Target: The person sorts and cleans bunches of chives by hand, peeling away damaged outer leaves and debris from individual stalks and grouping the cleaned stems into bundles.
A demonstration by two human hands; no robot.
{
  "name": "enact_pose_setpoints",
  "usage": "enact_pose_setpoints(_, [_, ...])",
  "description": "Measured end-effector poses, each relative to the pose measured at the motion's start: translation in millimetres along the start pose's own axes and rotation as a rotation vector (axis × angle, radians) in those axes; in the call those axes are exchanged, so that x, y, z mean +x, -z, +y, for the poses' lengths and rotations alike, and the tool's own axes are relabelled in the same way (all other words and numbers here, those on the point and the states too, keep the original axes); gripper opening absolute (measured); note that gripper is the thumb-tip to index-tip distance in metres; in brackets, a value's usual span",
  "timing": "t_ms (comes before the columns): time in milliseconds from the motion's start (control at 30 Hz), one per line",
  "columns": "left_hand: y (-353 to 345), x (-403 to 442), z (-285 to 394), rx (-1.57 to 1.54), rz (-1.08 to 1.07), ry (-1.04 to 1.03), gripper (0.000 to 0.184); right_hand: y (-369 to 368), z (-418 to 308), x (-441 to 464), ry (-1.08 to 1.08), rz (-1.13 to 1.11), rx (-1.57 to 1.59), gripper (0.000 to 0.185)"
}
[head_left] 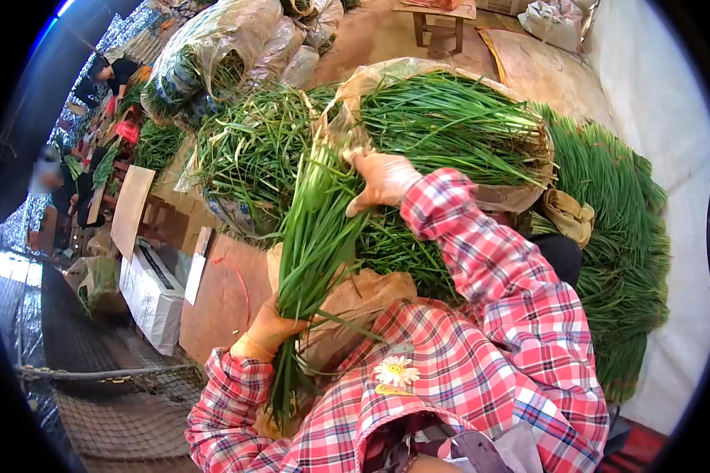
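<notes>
A long bunch of garlic chives (317, 213) lies slanted across my lap, pale stem ends at the top and green leaf tips hanging near my left sleeve. My left hand (267, 329) is closed around its leafy lower part. Beside the pale upper stems, my right hand (383, 180) has thumb and fingers apart. Its fingertips reach the bunch's edge; whether they press on it I cannot tell. Behind that hand sits a big pile of chives (442, 118) in a clear plastic wrap (540, 154). Loose, messier greens (252, 146) lie to the left of it.
Neatly stacked chives (619, 213) line the right side along a white sheet (690, 378). Bagged greens (221, 55) stand at the back left. A white box (151, 296) and a brown board (225, 296) are at the left. Other people (118, 75) are at the far left.
</notes>
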State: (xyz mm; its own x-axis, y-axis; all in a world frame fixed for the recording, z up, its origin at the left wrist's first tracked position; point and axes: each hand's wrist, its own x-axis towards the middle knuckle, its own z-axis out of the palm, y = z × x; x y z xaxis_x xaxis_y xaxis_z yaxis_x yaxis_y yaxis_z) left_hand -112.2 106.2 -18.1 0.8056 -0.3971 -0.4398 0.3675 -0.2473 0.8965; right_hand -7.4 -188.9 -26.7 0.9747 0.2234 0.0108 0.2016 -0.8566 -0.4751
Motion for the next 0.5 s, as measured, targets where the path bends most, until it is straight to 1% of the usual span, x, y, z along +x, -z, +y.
enact_pose_setpoints(67, [7,-6,0,0.116,0.018,0.075,0.055,0,-15,3,-0.007,-0.246,-0.026,0.066])
enact_pose_setpoints(133, [20,-11,-10,0.096,0.012,0.132,0.058,-20,-13,3,0.004,-0.194,0.022,0.050])
enact_pose_setpoints(167, [22,-12,-13,0.100,0.029,0.048,0.054,-27,-6,0,0.051,-0.173,0.071,0.045])
enact_pose_setpoints(200, [23,-13,-15,0.105,0.044,-0.034,0.051,-36,1,-1,0.112,-0.082,0.156,0.045])
enact_pose_setpoints(233, [25,-15,-16,0.106,0.028,-0.007,0.055,-44,5,-2,0.004,-0.105,0.437,0.039])
enact_pose_setpoints(267, [21,-15,-16,0.101,0.024,0.001,0.055,-49,8,-3,-0.111,-0.125,0.716,0.034])
enact_pose_setpoints(300, [14,-16,-12,0.054,0.007,0.008,0.059,-54,8,-6,-0.163,-0.051,1.019,0.030])
enact_pose_setpoints(333, [8,-17,-9,0.005,-0.010,0.015,0.063,-67,19,-1,-0.109,-0.006,1.124,0.024])
enact_pose_setpoints(367, [3,-21,-6,-0.001,-0.015,0.021,0.063,-62,23,-2,-0.214,0.062,0.990,0.022])
enact_pose_setpoints(400, [-1,-25,-1,-0.014,-0.030,0.072,0.064,-56,27,-3,-0.315,0.126,0.857,0.020])
enact_pose_setpoints(433, [-1,-27,1,-0.022,-0.044,0.116,0.066,-65,47,3,-0.259,0.185,0.529,0.018])
enact_pose_setpoints(467, [3,-27,-1,-0.021,-0.043,0.114,0.066,-72,62,5,-0.208,0.230,0.221,0.019])
enact_pose_setpoints(500, [4,-30,-5,-0.046,-0.048,0.152,0.066,-69,73,0,-0.268,0.158,0.156,0.017])
